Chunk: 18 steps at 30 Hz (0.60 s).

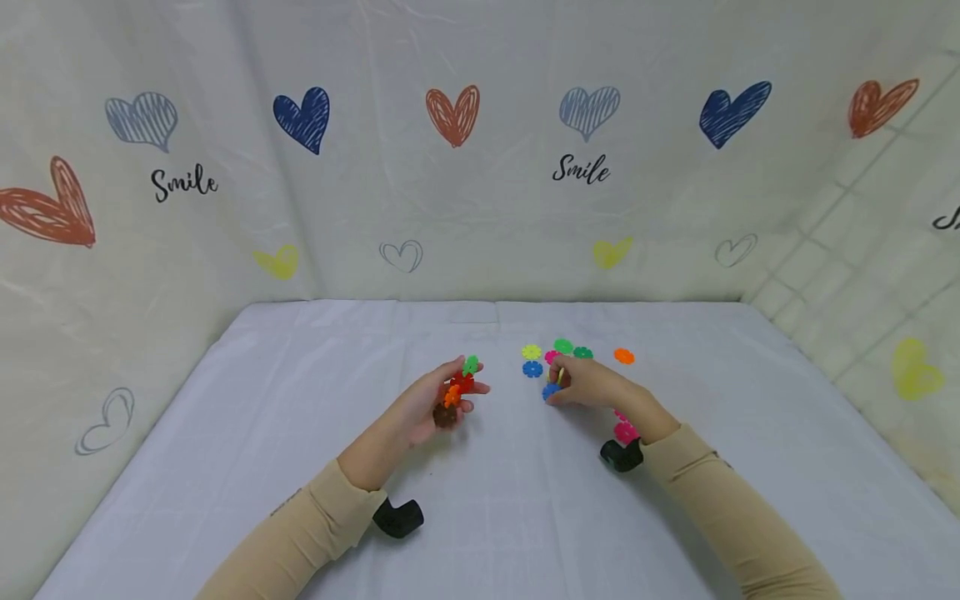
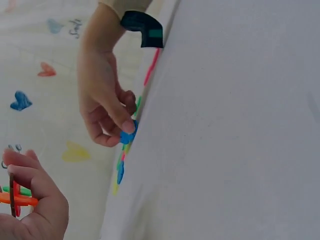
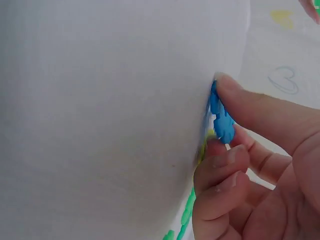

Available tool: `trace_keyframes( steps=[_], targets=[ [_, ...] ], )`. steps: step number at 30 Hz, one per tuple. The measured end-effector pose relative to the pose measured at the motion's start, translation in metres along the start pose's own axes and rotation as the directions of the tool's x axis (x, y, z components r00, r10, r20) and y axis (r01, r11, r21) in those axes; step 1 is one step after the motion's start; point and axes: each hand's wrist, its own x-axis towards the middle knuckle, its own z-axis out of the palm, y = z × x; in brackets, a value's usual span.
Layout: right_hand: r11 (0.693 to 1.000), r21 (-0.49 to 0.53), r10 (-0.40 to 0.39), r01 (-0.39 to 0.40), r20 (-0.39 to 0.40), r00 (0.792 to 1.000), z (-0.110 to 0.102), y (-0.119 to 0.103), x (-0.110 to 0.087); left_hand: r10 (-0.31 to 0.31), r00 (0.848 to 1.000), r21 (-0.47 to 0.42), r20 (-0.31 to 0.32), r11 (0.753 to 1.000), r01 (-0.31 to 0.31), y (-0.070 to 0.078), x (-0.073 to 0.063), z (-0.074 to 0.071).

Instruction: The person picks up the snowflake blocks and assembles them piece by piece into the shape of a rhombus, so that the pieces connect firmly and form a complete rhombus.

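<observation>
My left hand (image 1: 427, 407) holds a cluster of joined flower-shaped plastic discs above the table: a green disc (image 1: 470, 365), a red disc (image 1: 462, 382), an orange disc (image 1: 452, 396) and a brown disc (image 1: 446, 416). In the left wrist view the cluster shows only partly, at the lower left. My right hand (image 1: 596, 385) pinches a blue disc (image 3: 223, 125) between thumb and fingers, low at the tabletop. A bit of yellow shows by those fingers in the head view; whether they hold it too, I cannot tell.
Beyond my right hand lie a yellow disc (image 1: 532, 352), another blue disc (image 1: 532, 369), a light green disc (image 1: 563, 345) and a dark green disc (image 1: 583, 353). Farther right is an orange disc (image 1: 624, 356). Pink discs (image 1: 626, 432) lie under the right wrist. A printed cloth (image 1: 480, 208) hangs behind the table.
</observation>
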Motion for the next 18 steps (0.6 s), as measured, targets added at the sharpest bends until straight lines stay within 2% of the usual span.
trace_keyframes(
  steps=[8,11,14,18],
  targets=[
    [0.995,0.088,-0.054,0.057,-0.038,0.998,-0.009,-0.001,-0.004,-0.027,1.000,-0.038,0.011,0.999,0.027,-0.004,0.005,0.003],
    [0.987,0.145,-0.063,0.074,-0.076,0.995,-0.010,-0.002,-0.003,-0.034,0.999,-0.042,-0.003,0.999,0.033,-0.005,0.006,0.005],
    [0.966,0.236,-0.071,0.103,-0.142,0.987,-0.009,-0.003,0.000,-0.039,0.999,-0.053,-0.019,0.998,0.038,-0.006,0.008,0.006],
    [0.923,0.365,-0.045,0.125,-0.220,0.974,-0.005,-0.009,0.004,-0.041,0.999,-0.049,-0.015,0.998,0.040,-0.008,0.009,0.011]
  ],
)
